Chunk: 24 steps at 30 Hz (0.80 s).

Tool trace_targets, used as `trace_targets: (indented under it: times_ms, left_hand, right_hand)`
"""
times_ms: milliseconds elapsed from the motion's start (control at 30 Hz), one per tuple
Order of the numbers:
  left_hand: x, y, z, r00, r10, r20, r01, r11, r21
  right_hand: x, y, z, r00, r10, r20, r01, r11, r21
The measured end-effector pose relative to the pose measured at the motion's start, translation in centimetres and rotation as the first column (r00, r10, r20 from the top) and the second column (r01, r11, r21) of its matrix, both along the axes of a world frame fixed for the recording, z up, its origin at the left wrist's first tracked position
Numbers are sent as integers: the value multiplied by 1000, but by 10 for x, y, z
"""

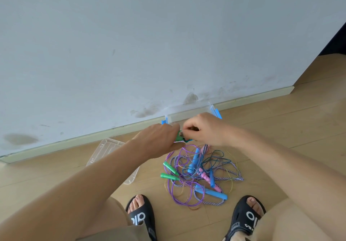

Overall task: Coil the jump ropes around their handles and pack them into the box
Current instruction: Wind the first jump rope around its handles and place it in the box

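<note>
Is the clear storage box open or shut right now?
Open. The clear box by the wall has no lid on it; its clear lid lies flat on the floor to the left.

**White lettering on my slides**

My left black slide (141, 220) carries white letters across its strap that look like "alo". My right slide (247, 218) shows a similar white mark, only partly readable. I can read nothing else.
</note>
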<state>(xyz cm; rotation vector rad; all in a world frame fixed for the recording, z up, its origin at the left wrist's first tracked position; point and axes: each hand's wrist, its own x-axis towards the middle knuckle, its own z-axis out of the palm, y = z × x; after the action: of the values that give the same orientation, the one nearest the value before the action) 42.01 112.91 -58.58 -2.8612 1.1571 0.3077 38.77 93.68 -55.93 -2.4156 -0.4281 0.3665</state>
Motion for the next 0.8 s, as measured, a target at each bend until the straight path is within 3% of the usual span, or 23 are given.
trace_targets:
  times_ms: [133,333,500,633,800]
  left_hand:
    - [-8,5,7,995,-56,-80,52,997,-55]
    - [-30,4,26,988,-95,-121,62,967,-249]
    - [-35,9,39,952,-129,-278,-65,802,-594]
    - [-36,9,42,953,-13,-302,-196,734,-650]
    - [-31,5,42,930,137,-341,-335,698,-633]
  right_hand:
    - [-1,-3,14,973,43,-227,6,977,212]
    - [2,-13,16,941,59,-334,100,893,440]
    - [-4,0,9,871,66,-488,311,694,650]
    - [-11,21,4,853,-36,-520,438,591,678]
    - [-21,38,6,835,-275,-477,542,564,623]
